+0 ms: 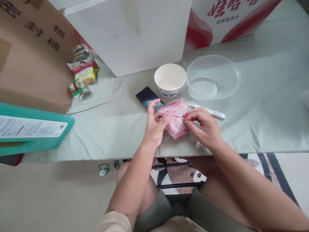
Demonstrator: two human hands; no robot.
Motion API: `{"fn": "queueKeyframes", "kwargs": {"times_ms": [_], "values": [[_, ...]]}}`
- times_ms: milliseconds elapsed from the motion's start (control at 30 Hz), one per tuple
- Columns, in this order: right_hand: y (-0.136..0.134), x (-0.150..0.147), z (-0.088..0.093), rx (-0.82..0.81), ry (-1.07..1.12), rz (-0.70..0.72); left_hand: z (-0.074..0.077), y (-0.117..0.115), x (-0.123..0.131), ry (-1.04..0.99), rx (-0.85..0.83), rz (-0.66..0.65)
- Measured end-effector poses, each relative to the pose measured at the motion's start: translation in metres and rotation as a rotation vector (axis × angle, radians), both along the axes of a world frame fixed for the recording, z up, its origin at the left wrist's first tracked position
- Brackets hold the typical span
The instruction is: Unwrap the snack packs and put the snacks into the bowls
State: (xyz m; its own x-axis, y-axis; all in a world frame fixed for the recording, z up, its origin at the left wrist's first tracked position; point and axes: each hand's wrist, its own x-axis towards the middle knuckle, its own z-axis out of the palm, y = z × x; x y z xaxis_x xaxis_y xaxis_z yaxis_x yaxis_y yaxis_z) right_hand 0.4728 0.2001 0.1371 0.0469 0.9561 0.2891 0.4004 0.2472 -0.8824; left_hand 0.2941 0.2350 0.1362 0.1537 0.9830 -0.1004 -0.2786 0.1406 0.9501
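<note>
Crinkled pink bag [177, 120] (translucent) between hands [180, 124]

Cardboard box [29, 64]: large black Chinese characters, "封桶" and "桶", others cut off at the frame edge.
Red-and-white carton [241, 22]: red "娃哈哈", partly cut off, with smaller "饮用纯净水", seen upside down.
White label [31, 127] on teal box [36, 143]: fine print and a QR code, too small to read.
Snack packets [82, 69]: print illegible.

The bench [265, 106], draped in pale green cloth, is carrying a white paper bowl [170, 79] just beside a clear plastic bowl [212, 77]. A dark phone [146, 96], a pink bag [177, 124] and snack packets [82, 71] are lying nearer, with a white box [130, 32] standing behind.
</note>
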Motion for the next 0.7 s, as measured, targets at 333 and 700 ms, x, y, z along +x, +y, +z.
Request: {"fn": "queueKeyframes", "kwargs": {"times_ms": [333, 700], "values": [[-0.009, 0.008, 0.013, 0.058, -0.06, 0.085, 0.007, 0.027, -0.02, -0.113, -0.181, 0.34], [-0.001, 0.003, 0.004, -0.281, 0.45, 0.146, 0.009, 0.017, -0.019, 0.023, -0.061, 0.136]]}}
